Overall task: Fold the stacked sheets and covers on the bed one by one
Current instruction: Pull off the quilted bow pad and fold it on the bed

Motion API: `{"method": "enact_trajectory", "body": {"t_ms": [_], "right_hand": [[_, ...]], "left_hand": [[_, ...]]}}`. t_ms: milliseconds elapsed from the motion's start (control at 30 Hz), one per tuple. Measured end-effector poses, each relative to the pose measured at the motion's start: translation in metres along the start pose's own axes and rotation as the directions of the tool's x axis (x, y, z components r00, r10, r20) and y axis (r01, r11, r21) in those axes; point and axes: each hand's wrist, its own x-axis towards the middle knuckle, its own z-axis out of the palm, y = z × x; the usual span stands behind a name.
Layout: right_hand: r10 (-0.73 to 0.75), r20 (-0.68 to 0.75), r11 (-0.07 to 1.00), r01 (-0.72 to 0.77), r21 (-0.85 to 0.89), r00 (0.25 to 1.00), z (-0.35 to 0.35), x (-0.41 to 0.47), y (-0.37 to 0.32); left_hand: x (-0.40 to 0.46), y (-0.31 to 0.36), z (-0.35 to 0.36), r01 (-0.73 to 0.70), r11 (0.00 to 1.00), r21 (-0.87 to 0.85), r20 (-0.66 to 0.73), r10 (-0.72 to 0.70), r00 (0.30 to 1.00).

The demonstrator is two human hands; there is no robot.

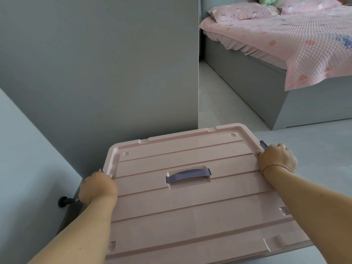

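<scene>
A large pink plastic storage box (190,206) with a ribbed lid and a grey-blue handle (188,175) fills the lower middle of the head view. My left hand (97,188) grips its left edge by a side latch. My right hand (277,159) grips the right edge beside the other grey latch (263,144). What the box holds is hidden under the lid. The bed (285,37) stands at the upper right under a pink quilted cover, with pink pillows (242,12) at its head. No stacked sheets show.
A tall grey cabinet panel (114,63) rises right behind the box. A black door stopper (63,201) sits on the floor at the left by a pale wall. Grey floor (224,103) runs between the panel and the grey bed base (257,80).
</scene>
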Motion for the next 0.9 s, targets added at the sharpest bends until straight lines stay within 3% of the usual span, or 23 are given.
{"method": "enact_trajectory", "body": {"t_ms": [900], "right_hand": [[0.003,-0.028,1.000,-0.003,-0.008,1.000,0.013,0.025,-0.024]], "left_hand": [[0.029,0.023,0.010,0.002,0.998,-0.057,-0.048,-0.004,0.999]]}}
